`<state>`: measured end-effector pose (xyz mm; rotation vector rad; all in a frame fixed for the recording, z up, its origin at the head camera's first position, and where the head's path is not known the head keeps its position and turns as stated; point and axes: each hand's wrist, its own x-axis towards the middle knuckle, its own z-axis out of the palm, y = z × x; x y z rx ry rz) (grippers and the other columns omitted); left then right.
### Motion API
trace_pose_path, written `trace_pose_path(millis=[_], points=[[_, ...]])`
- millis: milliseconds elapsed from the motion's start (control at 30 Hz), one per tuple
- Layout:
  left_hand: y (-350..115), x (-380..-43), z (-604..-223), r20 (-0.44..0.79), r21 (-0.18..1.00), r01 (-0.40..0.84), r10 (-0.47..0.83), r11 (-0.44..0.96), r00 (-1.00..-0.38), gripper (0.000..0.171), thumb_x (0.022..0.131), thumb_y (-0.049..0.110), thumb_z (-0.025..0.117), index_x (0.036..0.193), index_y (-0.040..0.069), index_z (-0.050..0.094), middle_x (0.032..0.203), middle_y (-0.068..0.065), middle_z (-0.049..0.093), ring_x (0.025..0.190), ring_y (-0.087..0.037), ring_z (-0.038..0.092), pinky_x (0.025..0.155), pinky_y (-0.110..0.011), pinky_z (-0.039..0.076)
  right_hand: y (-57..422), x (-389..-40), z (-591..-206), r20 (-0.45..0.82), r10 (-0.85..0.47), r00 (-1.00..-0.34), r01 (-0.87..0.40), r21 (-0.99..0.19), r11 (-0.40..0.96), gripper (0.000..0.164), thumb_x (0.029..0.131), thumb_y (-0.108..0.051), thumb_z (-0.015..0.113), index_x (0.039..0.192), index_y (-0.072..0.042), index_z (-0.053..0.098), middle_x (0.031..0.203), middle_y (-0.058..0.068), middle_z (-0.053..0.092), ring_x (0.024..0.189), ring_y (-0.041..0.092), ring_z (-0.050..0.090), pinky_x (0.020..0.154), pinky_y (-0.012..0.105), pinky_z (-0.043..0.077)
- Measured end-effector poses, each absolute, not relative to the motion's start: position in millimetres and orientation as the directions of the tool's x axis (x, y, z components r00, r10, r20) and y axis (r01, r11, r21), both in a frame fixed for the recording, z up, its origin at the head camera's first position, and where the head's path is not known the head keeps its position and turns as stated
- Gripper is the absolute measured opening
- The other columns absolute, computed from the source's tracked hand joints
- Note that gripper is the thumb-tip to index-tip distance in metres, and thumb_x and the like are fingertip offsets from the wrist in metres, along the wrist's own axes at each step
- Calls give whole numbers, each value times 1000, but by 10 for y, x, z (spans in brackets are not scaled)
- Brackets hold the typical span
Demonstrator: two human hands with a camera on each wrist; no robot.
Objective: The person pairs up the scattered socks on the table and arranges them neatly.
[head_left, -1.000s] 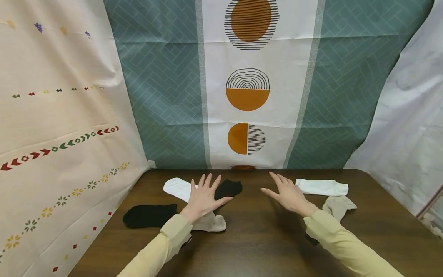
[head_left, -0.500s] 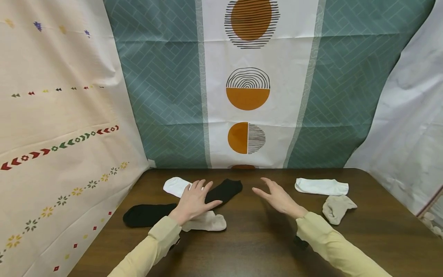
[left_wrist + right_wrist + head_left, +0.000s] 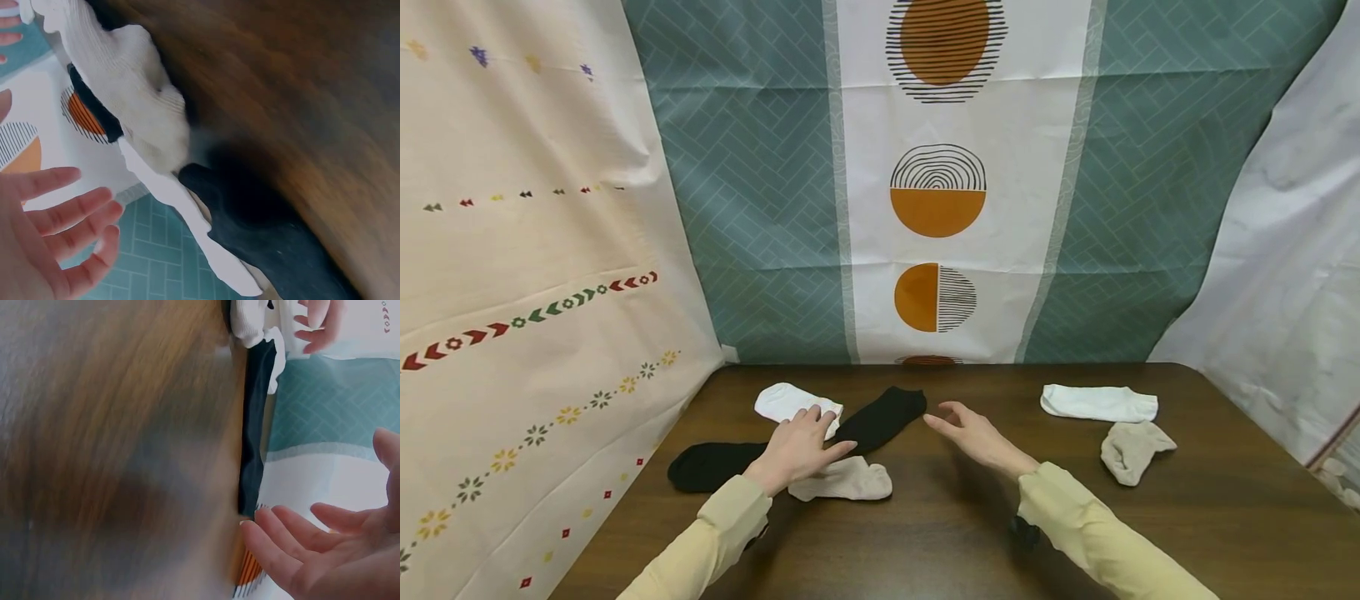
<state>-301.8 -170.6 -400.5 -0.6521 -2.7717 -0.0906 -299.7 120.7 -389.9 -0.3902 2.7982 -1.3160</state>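
My left hand hovers with fingers spread over the left cluster of socks, holding nothing. It overlaps one end of a black sock and of a beige sock in the head view. Just beyond its fingertips lies a white sock. A second black sock lies slanted between the hands. My right hand, with nothing in it, is just right of that sock's far end. In the right wrist view, loosely bent fingers appear near the same black sock.
On the right of the brown wooden table lie another white sock and a crumpled beige sock. A patterned cloth hangs along the back edge, with a cream cloth at the left side.
Both hands have moved left and lower in the head view. The right hand has come nearer to the middle black sock, and the left hand now uncovers more of the white sock.
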Motion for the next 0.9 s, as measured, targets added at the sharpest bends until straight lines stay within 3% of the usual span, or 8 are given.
trace_pose_path(millis=[333,633,900], points=[[-1847,-2956,-3976,142,88,435,421,896,-896,47,82,54,54,88,7,58,73,0,45,63,-16,48,54,-34,40,1066,-3001,-3966,5,-272,-962,-144,-856,496,61,87,-42,56,125,4,45,103,11,56,86,27,57,70,36,47],[-1897,-2917,-3929,34,168,399,399,902,-916,37,82,44,59,87,8,57,74,1,47,66,-14,46,60,-35,40,947,-2991,-3998,-39,-293,-955,-110,-872,476,51,88,-36,57,118,5,49,103,11,56,80,24,59,66,36,49],[-1957,-2893,-3973,-32,244,369,387,897,-921,36,80,41,64,91,7,59,81,-1,52,69,-16,47,61,-36,41,829,-2964,-4018,-42,-351,-935,-132,-880,456,53,86,-31,61,119,8,46,102,13,56,79,25,60,62,35,49]])
